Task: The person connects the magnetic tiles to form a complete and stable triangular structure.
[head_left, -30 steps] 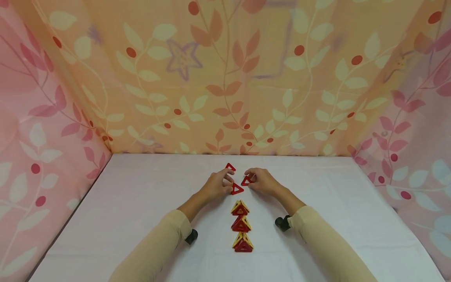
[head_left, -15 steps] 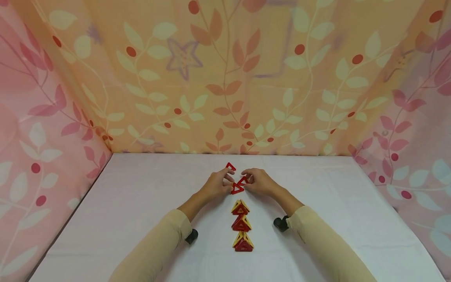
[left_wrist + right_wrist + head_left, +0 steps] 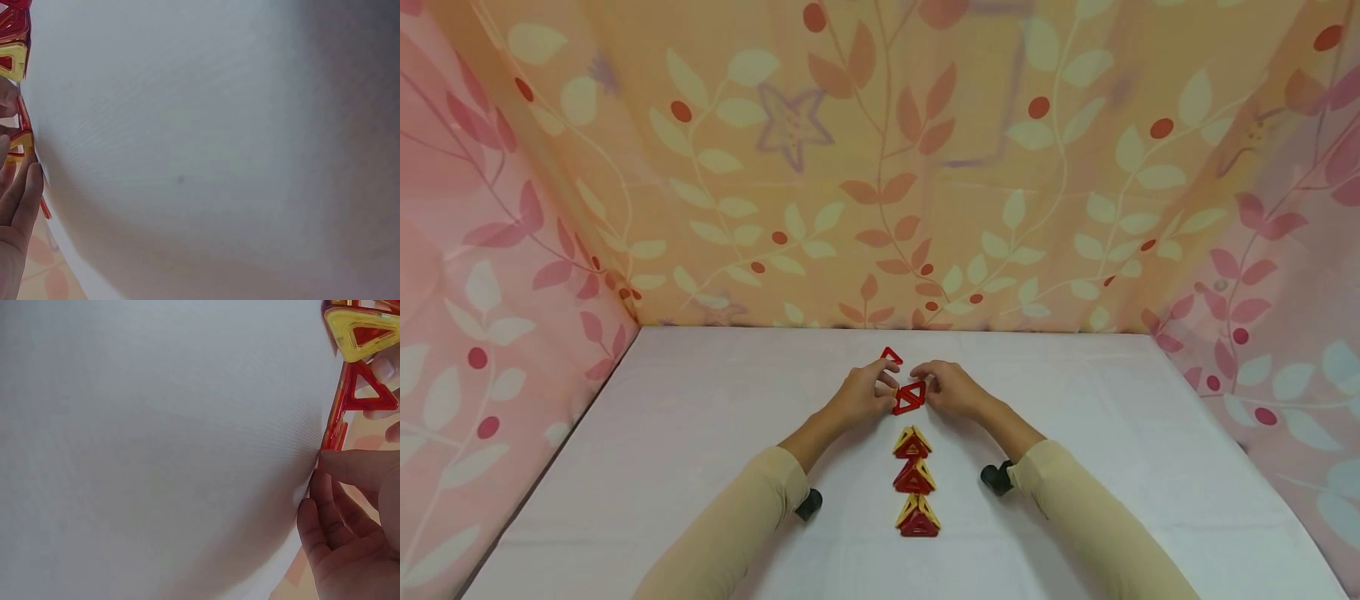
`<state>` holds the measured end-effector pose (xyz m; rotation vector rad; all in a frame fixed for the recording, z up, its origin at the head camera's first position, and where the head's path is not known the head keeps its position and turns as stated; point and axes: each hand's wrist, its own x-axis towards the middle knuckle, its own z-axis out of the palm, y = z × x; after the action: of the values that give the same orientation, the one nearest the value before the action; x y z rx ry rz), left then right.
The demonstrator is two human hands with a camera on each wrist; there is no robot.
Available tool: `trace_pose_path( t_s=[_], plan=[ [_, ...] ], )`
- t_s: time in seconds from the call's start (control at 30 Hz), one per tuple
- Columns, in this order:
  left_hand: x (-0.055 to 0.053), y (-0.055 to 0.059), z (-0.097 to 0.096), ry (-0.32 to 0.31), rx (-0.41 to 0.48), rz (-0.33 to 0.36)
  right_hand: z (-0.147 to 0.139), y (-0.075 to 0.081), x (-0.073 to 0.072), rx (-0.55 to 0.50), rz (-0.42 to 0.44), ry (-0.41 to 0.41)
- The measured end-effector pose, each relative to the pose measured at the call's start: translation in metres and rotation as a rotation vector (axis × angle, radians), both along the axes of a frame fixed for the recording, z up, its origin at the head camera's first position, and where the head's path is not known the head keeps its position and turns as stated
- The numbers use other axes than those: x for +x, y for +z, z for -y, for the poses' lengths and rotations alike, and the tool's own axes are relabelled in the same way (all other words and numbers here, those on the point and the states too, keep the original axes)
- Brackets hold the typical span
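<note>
Two red triangular magnetic tiles lie edge to edge between my hands: a nearer red tile and a farther red tile. My left hand is at the left side, its curled fingers pinching a yellow triangular tile that stands against the red one. From the right, my right hand holds the tip of the farther red tile between thumb and fingers. Part of each tile is hidden behind fingers.
Several red and yellow pyramids of tiles stand in a column toward me: a far pyramid, a middle pyramid and a near pyramid. Another red triangular tile lies beyond my left fingers. A patterned cloth borders the white table.
My right hand has moved left, bringing its red tile over to the other red tile, so their edges now meet. My left hand has stayed in place.
</note>
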<state>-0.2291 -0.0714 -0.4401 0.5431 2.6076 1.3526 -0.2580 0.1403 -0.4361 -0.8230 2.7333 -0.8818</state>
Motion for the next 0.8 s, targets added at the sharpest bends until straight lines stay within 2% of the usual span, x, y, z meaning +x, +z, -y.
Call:
trace_pose_path(
  t_s=[0.37, 0.8],
  plan=[
    [-0.0001, -0.0006, 0.0006, -0.012, 0.018, -0.018, 0.0002, -0.0023, 0.0006, -0.029, 0.002, 0.012],
    [0.0016, 0.0014, 0.0015, -0.020, 0.019, -0.031, 0.0079, 0.0003, 0.0057, 0.005, 0.021, -0.046]
  ],
)
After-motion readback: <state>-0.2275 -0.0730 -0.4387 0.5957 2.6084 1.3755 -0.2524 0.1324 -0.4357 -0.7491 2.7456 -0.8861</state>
